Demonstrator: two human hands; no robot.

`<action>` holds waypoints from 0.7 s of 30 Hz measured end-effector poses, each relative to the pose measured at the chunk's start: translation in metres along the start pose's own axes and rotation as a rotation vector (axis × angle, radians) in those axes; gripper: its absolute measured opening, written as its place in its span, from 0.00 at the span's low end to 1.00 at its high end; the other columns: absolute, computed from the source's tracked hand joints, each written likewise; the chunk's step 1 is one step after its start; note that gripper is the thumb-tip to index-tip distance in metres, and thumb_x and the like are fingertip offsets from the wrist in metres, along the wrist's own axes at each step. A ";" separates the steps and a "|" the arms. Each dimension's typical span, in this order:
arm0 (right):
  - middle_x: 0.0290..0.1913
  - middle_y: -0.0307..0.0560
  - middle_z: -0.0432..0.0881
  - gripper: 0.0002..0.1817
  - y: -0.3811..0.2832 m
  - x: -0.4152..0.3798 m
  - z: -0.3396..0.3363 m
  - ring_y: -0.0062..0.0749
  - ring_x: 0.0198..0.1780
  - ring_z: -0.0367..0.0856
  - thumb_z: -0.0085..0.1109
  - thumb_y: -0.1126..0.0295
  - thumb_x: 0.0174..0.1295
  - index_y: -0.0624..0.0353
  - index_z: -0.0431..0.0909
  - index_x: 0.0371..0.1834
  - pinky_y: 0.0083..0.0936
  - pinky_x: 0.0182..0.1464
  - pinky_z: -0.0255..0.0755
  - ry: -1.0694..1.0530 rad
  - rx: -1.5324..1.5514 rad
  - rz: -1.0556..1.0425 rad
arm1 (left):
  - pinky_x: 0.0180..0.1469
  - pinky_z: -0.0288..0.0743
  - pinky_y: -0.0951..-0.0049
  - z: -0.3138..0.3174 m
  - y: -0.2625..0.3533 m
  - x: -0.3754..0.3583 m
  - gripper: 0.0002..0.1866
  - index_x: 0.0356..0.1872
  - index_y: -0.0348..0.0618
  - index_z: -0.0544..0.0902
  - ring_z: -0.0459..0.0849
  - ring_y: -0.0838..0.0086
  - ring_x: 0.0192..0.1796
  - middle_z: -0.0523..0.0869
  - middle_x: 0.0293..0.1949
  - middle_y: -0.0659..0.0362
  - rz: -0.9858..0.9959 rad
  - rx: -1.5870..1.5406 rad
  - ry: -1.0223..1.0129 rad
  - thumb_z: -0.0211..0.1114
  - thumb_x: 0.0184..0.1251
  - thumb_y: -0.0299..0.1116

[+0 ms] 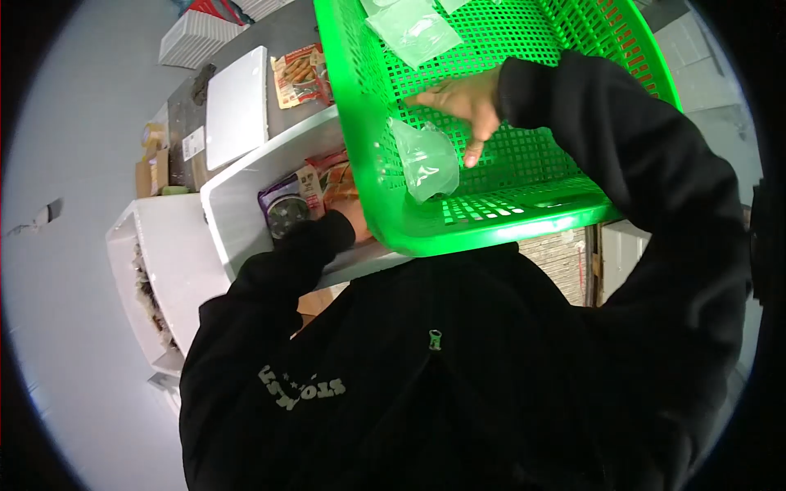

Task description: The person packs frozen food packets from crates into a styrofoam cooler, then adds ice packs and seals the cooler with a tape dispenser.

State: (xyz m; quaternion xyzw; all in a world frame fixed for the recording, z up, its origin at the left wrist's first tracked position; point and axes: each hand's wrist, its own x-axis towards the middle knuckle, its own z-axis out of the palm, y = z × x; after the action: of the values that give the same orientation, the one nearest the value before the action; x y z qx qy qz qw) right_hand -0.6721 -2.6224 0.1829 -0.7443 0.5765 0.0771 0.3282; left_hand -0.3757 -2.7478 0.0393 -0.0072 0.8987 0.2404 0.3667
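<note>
My right hand [467, 102] is inside the green plastic basket [508, 225], fingers spread and nothing in them. Just beneath its thumb lies a clear, pale plastic pouch [430, 164], apart from the hand. More of these clear pouches [416, 34] rest toward the basket's far side. My left hand [354, 217] reaches down into a white foam box [233, 200], close to a red food packet [334, 180] and a purple-edged packet with dark contents [286, 209]. The basket's corner hides its fingers, so its grip does not show.
On the grey surface beyond the box lie a white foam lid [237, 106] and a packet with sausages pictured on it [301, 75]. Another white foam box [164, 274] stands at the left. White ridged foam [196, 39] sits at the back, near a cardboard box [153, 172].
</note>
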 end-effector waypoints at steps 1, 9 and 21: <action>0.68 0.65 0.57 0.63 0.003 0.011 0.006 0.53 0.69 0.56 0.77 0.54 0.37 0.67 0.42 0.71 0.39 0.71 0.51 -0.003 0.134 -0.073 | 0.53 0.71 0.56 -0.018 0.005 -0.011 0.25 0.51 0.43 0.77 0.77 0.54 0.51 0.80 0.47 0.47 -0.025 -0.078 0.020 0.65 0.56 0.47; 0.59 0.45 0.71 0.32 0.099 0.040 0.091 0.39 0.58 0.70 0.59 0.50 0.53 0.54 0.66 0.58 0.39 0.62 0.62 -0.458 1.719 0.468 | 0.34 0.74 0.79 -0.051 -0.053 -0.195 0.13 0.45 0.42 0.81 0.81 0.80 0.35 0.84 0.38 0.61 -0.272 -0.594 1.378 0.66 0.59 0.29; 0.48 0.47 0.77 0.25 -0.025 -0.132 -0.039 0.33 0.45 0.77 0.51 0.53 0.62 0.60 0.68 0.55 0.30 0.47 0.73 0.631 1.049 0.304 | 0.38 0.74 0.74 0.020 -0.072 -0.227 0.08 0.36 0.42 0.81 0.81 0.71 0.35 0.80 0.33 0.58 -0.196 -0.425 1.234 0.66 0.55 0.29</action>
State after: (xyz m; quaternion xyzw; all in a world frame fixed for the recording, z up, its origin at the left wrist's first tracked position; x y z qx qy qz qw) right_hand -0.7019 -2.5350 0.2879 -0.3810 0.7060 -0.3935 0.4488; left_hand -0.1830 -2.8394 0.1463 -0.2979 0.8721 0.3296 -0.2051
